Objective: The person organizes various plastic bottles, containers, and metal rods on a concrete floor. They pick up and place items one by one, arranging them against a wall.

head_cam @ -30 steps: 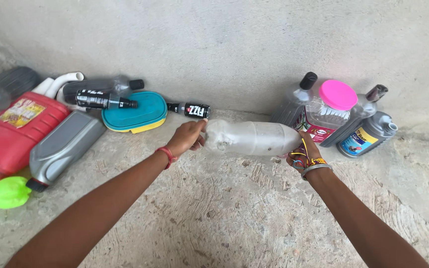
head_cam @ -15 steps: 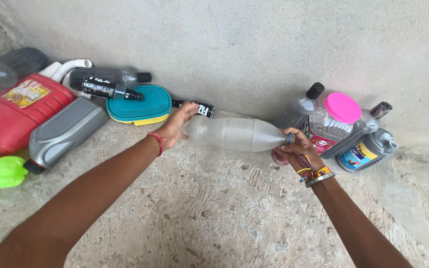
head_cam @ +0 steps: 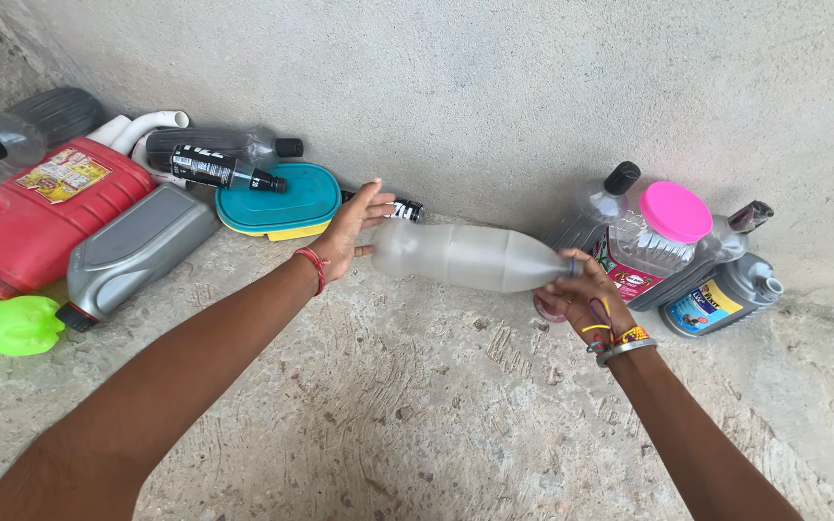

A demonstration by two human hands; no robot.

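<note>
The right hand (head_cam: 586, 299) pinches the neck of the clear bottle (head_cam: 465, 258), fingers closed around it. The left hand (head_cam: 349, 232), palm open and fingers spread, presses flat on the bottle's base. The bottle hangs sideways between the 2 hands, just off the concrete floor (head_cam: 417, 405). Left of the bottle lie a teal box (head_cam: 272, 198), a grey can (head_cam: 132, 246) and a red jug (head_cam: 41, 207); right of it stand 3 containers, 1 with a pink lid (head_cam: 676, 210).

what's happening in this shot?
A person holds a cloudy plastic bottle sideways above a concrete floor by a wall. The left hand presses open against its base; the right hand grips the neck end. To the left lie a red jug, a grey oil container and a teal lidded box; more bottles, one with a pink cap, sit on the right.
</note>
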